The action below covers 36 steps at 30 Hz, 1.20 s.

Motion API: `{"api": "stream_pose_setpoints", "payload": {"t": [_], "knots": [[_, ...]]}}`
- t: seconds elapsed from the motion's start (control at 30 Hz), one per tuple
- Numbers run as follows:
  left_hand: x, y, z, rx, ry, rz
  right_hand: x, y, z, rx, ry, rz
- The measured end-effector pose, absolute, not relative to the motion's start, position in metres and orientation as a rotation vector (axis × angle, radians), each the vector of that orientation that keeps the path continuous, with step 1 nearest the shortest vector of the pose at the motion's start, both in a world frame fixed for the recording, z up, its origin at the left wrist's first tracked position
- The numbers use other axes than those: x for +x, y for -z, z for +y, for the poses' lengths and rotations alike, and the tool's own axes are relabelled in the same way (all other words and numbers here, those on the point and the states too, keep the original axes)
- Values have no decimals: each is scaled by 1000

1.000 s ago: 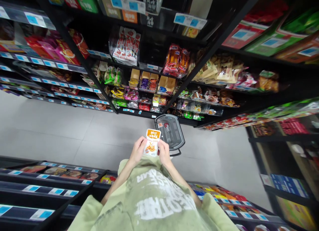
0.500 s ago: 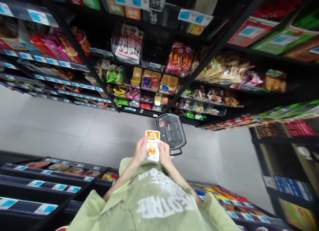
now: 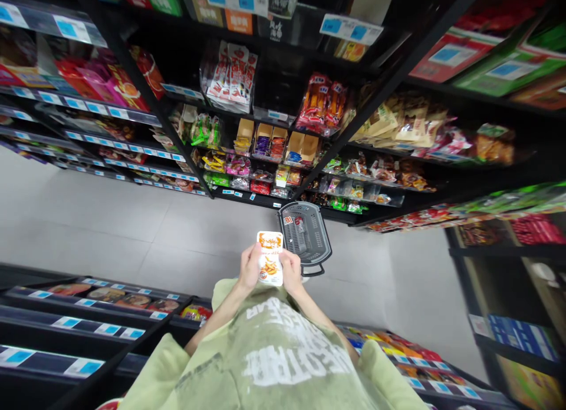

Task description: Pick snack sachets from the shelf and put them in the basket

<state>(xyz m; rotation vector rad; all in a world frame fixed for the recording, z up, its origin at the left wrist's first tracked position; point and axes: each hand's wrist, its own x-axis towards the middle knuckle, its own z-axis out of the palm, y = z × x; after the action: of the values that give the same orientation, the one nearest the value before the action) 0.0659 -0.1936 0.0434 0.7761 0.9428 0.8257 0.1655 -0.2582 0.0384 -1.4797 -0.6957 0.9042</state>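
Note:
Between my two hands, in front of my body, is a white and orange snack packet with a picture of food on its front. My left hand is closed on its left edge, thumb on the front. On the right edge my right hand grips it the same way; the fingers behind the packet are hidden. Just beyond my right hand, a grey shopping basket stands on the floor, with a small clear and red package inside it.
Black shelves with bagged snacks and price tags run along the far side. More shelving lies close behind me on both sides. At the right stands another rack of goods. Grey tiled floor stretches along the aisle.
Both hands keep hold of the snack packet, which looks slightly tilted, with more glare on its top. The view has shifted very slightly; the basket stays put.

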Motion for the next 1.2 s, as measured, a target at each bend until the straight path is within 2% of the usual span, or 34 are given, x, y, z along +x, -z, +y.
{"api": "stream_pose_setpoints", "payload": {"t": [0.6,1.2], "knots": [[72,-55,-188,484,-738,892,164,-29,-250,-1416,-969,-577],[69,-50,-195,617,-837,942,163,-28,-264,-1461,-870,-708]]}}
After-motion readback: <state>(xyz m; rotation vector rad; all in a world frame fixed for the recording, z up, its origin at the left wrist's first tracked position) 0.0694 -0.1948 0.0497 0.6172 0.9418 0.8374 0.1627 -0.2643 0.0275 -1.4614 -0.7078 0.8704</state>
